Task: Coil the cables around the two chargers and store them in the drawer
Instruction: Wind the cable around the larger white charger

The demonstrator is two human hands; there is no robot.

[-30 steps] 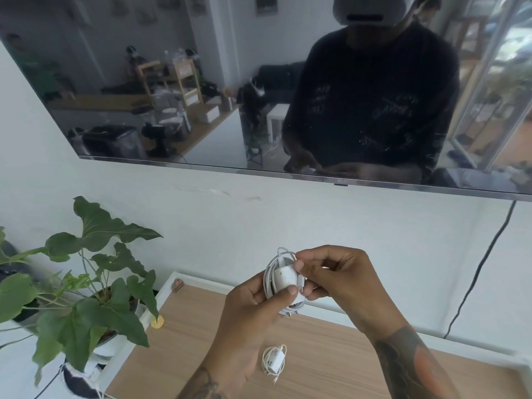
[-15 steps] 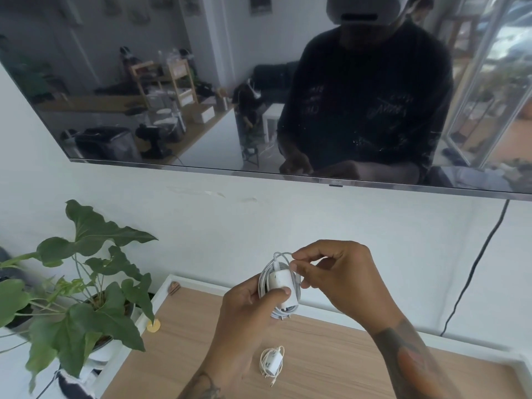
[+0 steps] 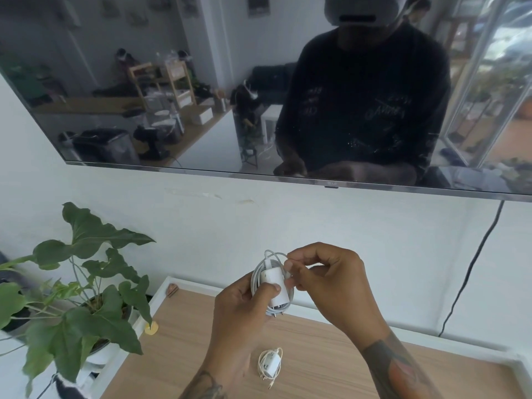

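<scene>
A charger (image 3: 273,280) wrapped in its cable (image 3: 257,276) sits between my left grip (image 3: 240,309) and right grip (image 3: 328,279), above the bench (image 3: 331,355). A second coiled charger (image 3: 270,365) lies on the bench below them. A potted plant (image 3: 77,286) stands left; a screen (image 3: 201,82) hangs on the wall behind.

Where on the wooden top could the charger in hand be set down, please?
The wooden top looks bare to the right of the coiled charger lying on it, under the right hand, and bare too between that charger and the plant. The left edge is crowded by plant leaves. The left hand holds the other charger.
</scene>
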